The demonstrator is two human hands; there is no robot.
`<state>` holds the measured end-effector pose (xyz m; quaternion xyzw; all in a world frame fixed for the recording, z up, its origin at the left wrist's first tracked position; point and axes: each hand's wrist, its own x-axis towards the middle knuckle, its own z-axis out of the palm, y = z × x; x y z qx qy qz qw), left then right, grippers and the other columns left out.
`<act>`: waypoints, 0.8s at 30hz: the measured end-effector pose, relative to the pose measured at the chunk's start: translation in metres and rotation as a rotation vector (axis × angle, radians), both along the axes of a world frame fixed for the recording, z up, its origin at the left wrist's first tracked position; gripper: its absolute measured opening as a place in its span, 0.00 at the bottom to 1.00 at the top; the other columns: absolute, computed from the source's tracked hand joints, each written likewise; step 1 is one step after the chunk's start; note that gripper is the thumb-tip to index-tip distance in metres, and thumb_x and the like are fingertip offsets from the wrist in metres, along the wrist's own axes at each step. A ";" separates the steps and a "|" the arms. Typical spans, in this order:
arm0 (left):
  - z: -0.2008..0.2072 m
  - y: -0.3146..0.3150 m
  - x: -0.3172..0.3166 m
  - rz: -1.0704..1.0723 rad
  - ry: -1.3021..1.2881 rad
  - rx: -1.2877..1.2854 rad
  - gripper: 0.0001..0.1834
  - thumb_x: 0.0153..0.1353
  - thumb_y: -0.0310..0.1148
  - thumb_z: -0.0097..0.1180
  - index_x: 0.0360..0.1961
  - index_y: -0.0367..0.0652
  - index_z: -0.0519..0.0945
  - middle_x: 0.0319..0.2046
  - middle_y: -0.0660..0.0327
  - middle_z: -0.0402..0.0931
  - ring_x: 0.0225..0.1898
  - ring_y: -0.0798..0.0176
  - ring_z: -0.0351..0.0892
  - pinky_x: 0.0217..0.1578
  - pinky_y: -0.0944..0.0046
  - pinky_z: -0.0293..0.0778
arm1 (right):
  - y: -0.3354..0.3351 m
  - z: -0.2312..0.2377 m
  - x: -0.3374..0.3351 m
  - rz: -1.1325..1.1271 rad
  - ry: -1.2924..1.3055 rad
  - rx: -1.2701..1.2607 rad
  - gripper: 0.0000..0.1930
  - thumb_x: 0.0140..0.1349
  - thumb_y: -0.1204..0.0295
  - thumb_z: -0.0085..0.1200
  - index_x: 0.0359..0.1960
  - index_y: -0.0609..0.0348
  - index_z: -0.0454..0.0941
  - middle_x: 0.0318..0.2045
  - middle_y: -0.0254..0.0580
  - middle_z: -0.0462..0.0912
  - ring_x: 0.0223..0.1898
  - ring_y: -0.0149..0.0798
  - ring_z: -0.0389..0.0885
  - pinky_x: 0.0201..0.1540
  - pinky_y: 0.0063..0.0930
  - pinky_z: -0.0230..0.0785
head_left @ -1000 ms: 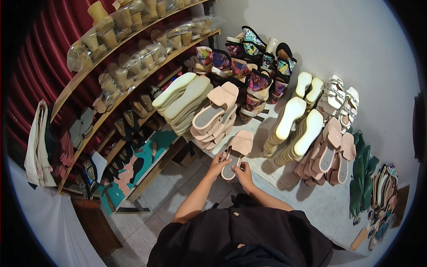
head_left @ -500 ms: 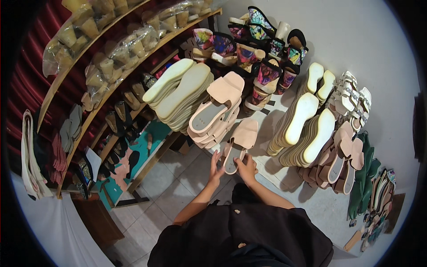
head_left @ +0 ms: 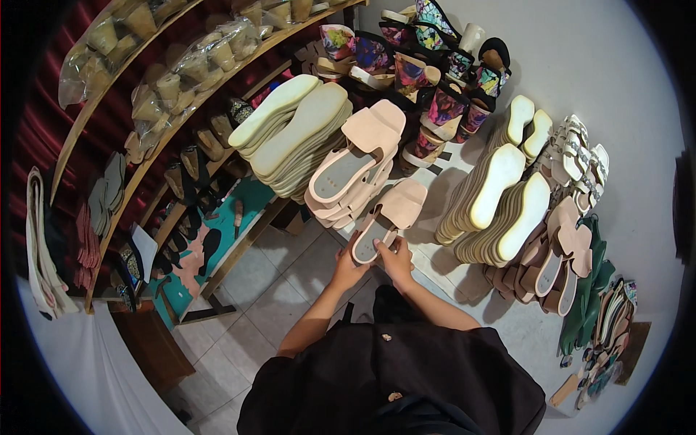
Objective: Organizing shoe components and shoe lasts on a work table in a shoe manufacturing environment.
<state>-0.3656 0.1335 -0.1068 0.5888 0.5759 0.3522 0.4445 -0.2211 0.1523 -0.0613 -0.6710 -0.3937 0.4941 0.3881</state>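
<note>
Showing grey insole (head_left: 371, 236) — pale-pink sandal (head_left: 402, 205)

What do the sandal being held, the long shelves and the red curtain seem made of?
Sandal: probably leather or imitation leather, judging by its smooth, matte pink upper.
Shelves: likely wood, from their brown, unpainted-looking edges.
Red curtain: shiny fabric, perhaps satin, since its folds catch the light.

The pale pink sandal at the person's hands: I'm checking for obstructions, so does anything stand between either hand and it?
Nothing visible does: the left hand and right hand both hold the pale pink sandal directly, at its heel end. The stack of similar sandals stands to its left, not in between.
</note>
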 end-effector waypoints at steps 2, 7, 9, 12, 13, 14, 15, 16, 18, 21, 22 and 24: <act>-0.002 0.008 -0.006 -0.011 -0.158 -0.009 0.45 0.44 0.27 0.61 0.65 0.45 0.54 0.63 0.54 0.57 0.65 0.57 0.55 0.59 0.42 0.39 | 0.003 0.012 -0.006 -0.007 -0.159 -0.036 0.34 0.48 0.49 0.58 0.47 0.67 0.71 0.42 0.49 0.79 0.47 0.43 0.75 0.54 0.36 0.56; -0.008 0.017 -0.008 -0.006 -0.273 -0.072 0.44 0.45 0.27 0.60 0.65 0.45 0.54 0.62 0.55 0.59 0.63 0.57 0.57 0.59 0.46 0.42 | 0.009 0.011 -0.015 -0.044 -0.174 -0.094 0.35 0.48 0.47 0.58 0.48 0.66 0.69 0.44 0.50 0.78 0.48 0.43 0.74 0.55 0.36 0.54; -0.014 0.015 -0.009 0.021 -0.167 -0.074 0.44 0.45 0.27 0.60 0.65 0.45 0.54 0.61 0.55 0.59 0.62 0.57 0.59 0.59 0.48 0.45 | 0.008 0.018 -0.018 -0.044 -0.126 -0.086 0.36 0.48 0.47 0.58 0.49 0.66 0.68 0.44 0.50 0.77 0.49 0.43 0.73 0.56 0.37 0.53; -0.001 0.014 -0.003 0.064 -0.142 -0.027 0.40 0.46 0.27 0.61 0.62 0.45 0.58 0.58 0.56 0.62 0.60 0.58 0.62 0.57 0.55 0.52 | 0.017 0.014 -0.012 -0.018 -0.255 -0.137 0.37 0.47 0.48 0.60 0.50 0.66 0.66 0.43 0.51 0.77 0.48 0.42 0.74 0.54 0.35 0.57; 0.005 0.015 0.000 0.070 -0.186 0.000 0.38 0.46 0.28 0.61 0.61 0.43 0.60 0.57 0.56 0.63 0.59 0.58 0.63 0.56 0.56 0.55 | 0.024 -0.002 -0.005 0.017 -0.188 -0.130 0.37 0.46 0.49 0.61 0.50 0.67 0.66 0.43 0.51 0.77 0.47 0.42 0.74 0.53 0.34 0.60; 0.007 0.013 0.000 0.082 -0.231 0.026 0.36 0.46 0.29 0.62 0.59 0.42 0.62 0.55 0.56 0.65 0.58 0.57 0.63 0.56 0.58 0.57 | 0.028 -0.007 -0.001 0.058 -0.121 -0.123 0.38 0.46 0.50 0.63 0.51 0.68 0.65 0.43 0.51 0.76 0.46 0.41 0.74 0.51 0.32 0.63; 0.009 0.012 0.001 0.072 -0.229 0.032 0.36 0.46 0.29 0.62 0.59 0.42 0.62 0.55 0.56 0.65 0.58 0.57 0.63 0.56 0.58 0.57 | 0.029 -0.011 0.002 0.049 -0.118 -0.117 0.38 0.46 0.50 0.63 0.51 0.68 0.65 0.43 0.51 0.76 0.46 0.41 0.74 0.51 0.32 0.63; 0.009 0.009 0.001 0.110 -0.172 0.062 0.35 0.46 0.29 0.62 0.58 0.41 0.64 0.54 0.55 0.65 0.57 0.57 0.64 0.56 0.57 0.57 | 0.030 -0.010 0.005 0.093 -0.113 -0.126 0.39 0.45 0.51 0.64 0.51 0.69 0.65 0.44 0.51 0.76 0.46 0.41 0.75 0.50 0.30 0.65; 0.011 0.002 0.005 0.199 -0.185 0.061 0.40 0.45 0.35 0.66 0.58 0.38 0.62 0.55 0.51 0.64 0.58 0.54 0.63 0.57 0.54 0.55 | 0.025 -0.007 0.012 0.173 -0.058 -0.120 0.43 0.44 0.49 0.64 0.55 0.67 0.63 0.47 0.55 0.74 0.49 0.43 0.73 0.50 0.31 0.65; 0.010 -0.018 0.011 0.371 0.045 0.142 0.48 0.41 0.43 0.69 0.61 0.38 0.57 0.58 0.49 0.61 0.60 0.50 0.59 0.58 0.53 0.52 | -0.008 0.001 0.020 0.179 -0.132 -0.107 0.45 0.40 0.41 0.60 0.57 0.57 0.64 0.52 0.52 0.72 0.58 0.49 0.65 0.57 0.51 0.47; 0.007 -0.028 0.008 0.395 0.073 0.102 0.55 0.38 0.48 0.70 0.63 0.37 0.52 0.61 0.47 0.56 0.63 0.47 0.54 0.60 0.51 0.49 | -0.026 0.018 0.022 0.190 -0.224 -0.044 0.39 0.42 0.43 0.59 0.54 0.51 0.68 0.53 0.50 0.72 0.56 0.48 0.66 0.57 0.50 0.46; 0.010 -0.047 0.022 0.429 0.092 0.086 0.53 0.39 0.44 0.70 0.63 0.38 0.52 0.61 0.46 0.56 0.62 0.48 0.54 0.60 0.54 0.51 | -0.056 0.018 0.044 0.156 -0.207 0.012 0.35 0.44 0.45 0.59 0.52 0.50 0.70 0.52 0.48 0.72 0.56 0.46 0.67 0.57 0.48 0.45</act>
